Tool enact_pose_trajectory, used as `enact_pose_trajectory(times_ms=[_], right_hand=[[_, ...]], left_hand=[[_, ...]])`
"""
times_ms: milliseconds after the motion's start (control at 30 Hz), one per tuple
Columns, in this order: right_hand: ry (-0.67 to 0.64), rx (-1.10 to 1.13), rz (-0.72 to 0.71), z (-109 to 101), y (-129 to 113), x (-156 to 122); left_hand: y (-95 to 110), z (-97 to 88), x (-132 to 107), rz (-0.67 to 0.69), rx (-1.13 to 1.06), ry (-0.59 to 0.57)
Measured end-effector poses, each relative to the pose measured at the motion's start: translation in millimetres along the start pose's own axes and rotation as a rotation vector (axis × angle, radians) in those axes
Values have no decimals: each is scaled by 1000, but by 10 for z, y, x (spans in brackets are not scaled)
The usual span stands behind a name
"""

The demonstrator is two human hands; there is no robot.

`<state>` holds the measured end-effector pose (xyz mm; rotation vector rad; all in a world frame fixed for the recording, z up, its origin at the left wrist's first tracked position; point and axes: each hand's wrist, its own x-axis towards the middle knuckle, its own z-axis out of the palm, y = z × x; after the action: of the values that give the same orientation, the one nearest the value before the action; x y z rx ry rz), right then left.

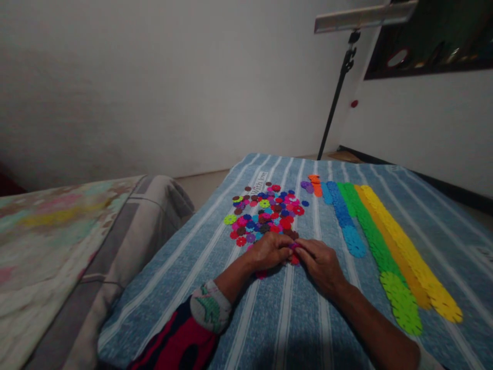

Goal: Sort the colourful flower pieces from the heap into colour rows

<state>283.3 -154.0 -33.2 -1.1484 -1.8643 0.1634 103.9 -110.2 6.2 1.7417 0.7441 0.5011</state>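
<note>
My left hand and my right hand meet fingertip to fingertip on a blue striped cloth. Both are closed in a pinch round small pink-purple snowflake discs held between them. Just beyond the fingers lies a loose pile of coloured discs in red, blue, pink, purple and green. To the right run joined rows of discs: a yellow row, a green row, a blue row and a short orange row.
A grey and patterned blanket lies at the left beside the cloth. A black lamp stand rises behind the cloth against the white wall. A dark framed panel hangs at the upper right.
</note>
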Motion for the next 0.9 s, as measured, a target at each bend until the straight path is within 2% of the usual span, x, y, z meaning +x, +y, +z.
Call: enact_pose_trajectory(times_ms=[100,167,267,367,467,600,900], right_hand=[[-11,5,4,-14,-2,-9],[-6,9,7,-30,-10,-8],[7,17,17,-49,-27,-2],[11,18,22,-46,-43,2],[25,4,20,-30,-55,2],[19,10,20,-29,-64,3],[7,25,6,-28,-48,10]], left_hand=[[16,1,-11,-3,19,-23],[54,-83,-36,-21,121,5],[134,-353,-113,-100,434,117],[176,-669,-208,-237,739,256],[144,-850,-270,-358,839,264],[73,-861,-284,-347,796,203],[46,-849,-252,-339,797,241]])
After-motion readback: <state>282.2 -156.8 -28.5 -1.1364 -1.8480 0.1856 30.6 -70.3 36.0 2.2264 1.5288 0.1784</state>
